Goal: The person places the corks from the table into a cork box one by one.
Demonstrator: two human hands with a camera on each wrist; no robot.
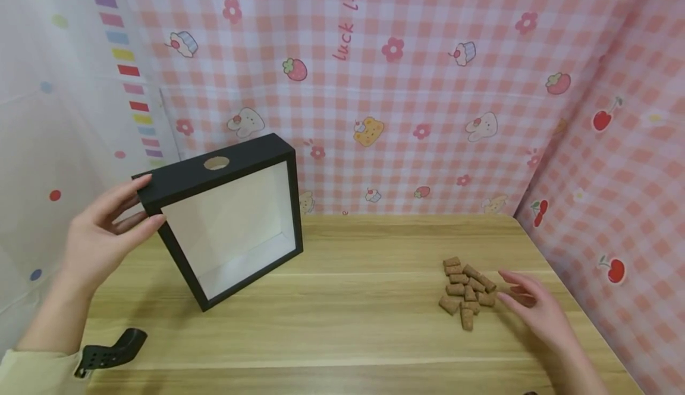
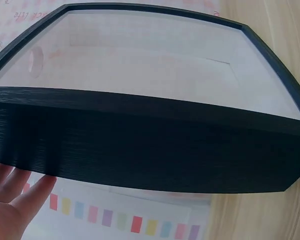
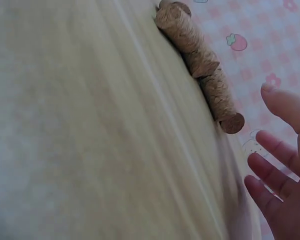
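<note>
My left hand (image 1: 104,228) grips a black shadow box frame (image 1: 246,154) by its upper left corner, fingers over the top edge and thumb at the front. The frame stands upright, turned at an angle, with a white interior and a round hole (image 1: 216,163) in its top. In the left wrist view, fingertips (image 2: 49,181) touch its black side (image 2: 155,150). On the right lies a loose cluster of wine corks (image 1: 470,294). Beside them, apart, my right hand (image 1: 540,312) hovers with fingers spread and nothing held. The right wrist view shows several corks (image 3: 190,45) near those fingers.
Everything stands on a wood-grain table (image 1: 342,323). A pink checked curtain (image 1: 342,97) hangs behind it and another patterned cloth (image 1: 631,204) lines the right edge. A black wrist mount (image 1: 115,350) sticks out from the left sleeve.
</note>
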